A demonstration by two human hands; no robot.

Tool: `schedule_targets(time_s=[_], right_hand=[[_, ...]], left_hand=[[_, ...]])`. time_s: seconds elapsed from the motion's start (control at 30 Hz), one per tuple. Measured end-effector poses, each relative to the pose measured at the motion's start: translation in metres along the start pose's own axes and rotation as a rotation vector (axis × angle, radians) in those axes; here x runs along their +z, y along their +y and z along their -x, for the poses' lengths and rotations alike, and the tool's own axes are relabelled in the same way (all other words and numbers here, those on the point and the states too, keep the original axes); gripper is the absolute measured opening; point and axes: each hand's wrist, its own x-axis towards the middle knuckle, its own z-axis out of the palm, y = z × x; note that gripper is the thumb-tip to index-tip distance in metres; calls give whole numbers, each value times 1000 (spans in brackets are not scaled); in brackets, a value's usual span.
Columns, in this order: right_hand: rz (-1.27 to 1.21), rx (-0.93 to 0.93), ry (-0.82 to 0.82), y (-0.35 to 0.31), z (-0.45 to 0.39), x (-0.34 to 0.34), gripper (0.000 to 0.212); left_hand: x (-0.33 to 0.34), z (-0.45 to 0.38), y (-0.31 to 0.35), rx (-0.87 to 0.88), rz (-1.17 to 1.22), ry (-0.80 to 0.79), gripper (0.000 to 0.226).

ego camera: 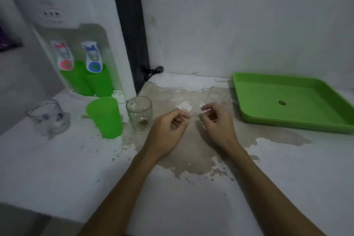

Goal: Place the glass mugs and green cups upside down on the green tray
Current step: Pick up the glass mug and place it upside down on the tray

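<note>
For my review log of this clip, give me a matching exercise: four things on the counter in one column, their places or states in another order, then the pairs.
Things:
1. green tray
2. glass mug
3. two green cups
4. left hand

Places or states:
A. under the dispenser taps
B. far right, nothing standing on it
C. upright, just left of the left hand
D. loosely curled, holding nothing

Pairs: 1-B, 2-C, 3-A, 4-D
</note>
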Motion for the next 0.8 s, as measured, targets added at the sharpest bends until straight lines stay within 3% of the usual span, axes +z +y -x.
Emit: schedule_targets(time_s=[0.37,0.47,0.63,0.8], right_hand=[[-113,-30,-199,-28,22,51,16],[-127,-51,-274,-38,18,72,28],[-89,-80,-440,-43,13,102,71],[-95,-159,-456,-50,8,123,82]], left_hand=[[-56,60,-29,-67,-42,296,15],[-63,57,-34,-64,-113,361,13],[-66,52,-36,-60,-174,429,23],[-66,51,-37,-81,-144,424,23]])
